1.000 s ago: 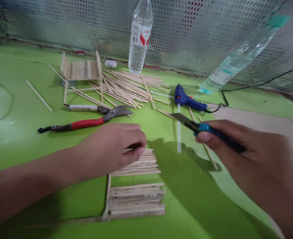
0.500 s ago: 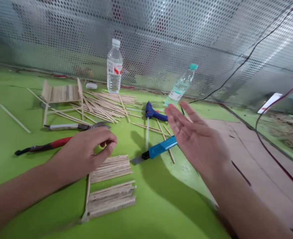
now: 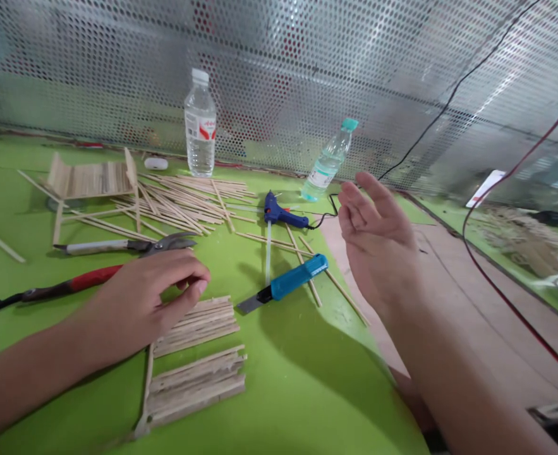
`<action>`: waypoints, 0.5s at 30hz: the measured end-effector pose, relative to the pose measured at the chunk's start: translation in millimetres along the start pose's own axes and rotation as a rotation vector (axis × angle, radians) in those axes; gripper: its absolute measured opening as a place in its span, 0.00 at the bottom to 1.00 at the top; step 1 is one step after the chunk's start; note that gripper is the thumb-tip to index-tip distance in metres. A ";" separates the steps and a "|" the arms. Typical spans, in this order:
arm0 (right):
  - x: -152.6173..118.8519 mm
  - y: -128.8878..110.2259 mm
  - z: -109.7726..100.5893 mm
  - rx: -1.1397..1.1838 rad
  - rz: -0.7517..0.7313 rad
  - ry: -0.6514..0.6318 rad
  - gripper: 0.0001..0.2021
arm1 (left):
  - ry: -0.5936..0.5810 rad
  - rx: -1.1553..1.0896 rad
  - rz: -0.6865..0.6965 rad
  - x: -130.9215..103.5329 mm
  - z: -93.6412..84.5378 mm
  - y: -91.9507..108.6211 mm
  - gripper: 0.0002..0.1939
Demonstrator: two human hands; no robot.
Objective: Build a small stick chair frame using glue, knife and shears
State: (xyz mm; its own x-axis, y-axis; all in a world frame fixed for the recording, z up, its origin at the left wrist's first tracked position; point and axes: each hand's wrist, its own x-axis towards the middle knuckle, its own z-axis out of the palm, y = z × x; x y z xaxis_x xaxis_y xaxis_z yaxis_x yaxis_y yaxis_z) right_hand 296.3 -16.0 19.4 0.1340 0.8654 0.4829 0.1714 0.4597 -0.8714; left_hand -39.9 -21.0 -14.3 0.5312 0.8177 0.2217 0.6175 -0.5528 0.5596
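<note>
My left hand [image 3: 153, 297] rests palm down over the left edge of a small slatted wooden piece [image 3: 198, 385], its fingers curled in and thumb close to the index finger. No object shows in it. Behind its knuckles lie pruning shears [image 3: 131, 246] with one white and one red handle. A blue utility knife [image 3: 297, 278], blade out, lies on the green table between my hands. My right hand [image 3: 378, 240] is raised in the air to the right of the knife, palm showing, fingers apart and slightly bent, holding nothing.
A small bench-like stick model [image 3: 96, 180] stands at the back left beside a pile of wooden sticks [image 3: 184, 202]. Behind are a blue glue gun [image 3: 279, 212], a clear bottle [image 3: 200, 126] and a tilted bottle with a green cap [image 3: 328, 164]. A perforated metal screen [image 3: 260, 82] borders the table.
The view has turned a little to the right, so things sit further left. My right hand has moved away from the knife handle, leaving it uncovered. My left hand keeps its pose.
</note>
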 end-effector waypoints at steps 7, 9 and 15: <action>-4.6 -4.9 13.5 -0.010 0.021 -0.094 0.29 | -0.013 -0.001 0.013 -1.5 -2.0 6.9 0.13; -7.0 -7.0 16.3 0.163 0.168 -0.128 0.34 | -0.022 0.003 0.011 -2.0 -2.6 8.8 0.14; -6.2 -8.5 19.8 0.434 0.365 -0.047 0.32 | -0.067 0.023 0.042 -0.3 -4.8 5.6 0.14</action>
State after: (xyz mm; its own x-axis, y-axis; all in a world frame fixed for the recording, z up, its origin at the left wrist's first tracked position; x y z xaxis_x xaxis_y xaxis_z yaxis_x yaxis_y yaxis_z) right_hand 274.8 -21.4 22.1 0.0644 0.9869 0.1480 -0.2964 0.1606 -0.9415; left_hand -39.4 -23.6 -7.3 0.5940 0.7816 0.1903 0.6066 -0.5905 0.5323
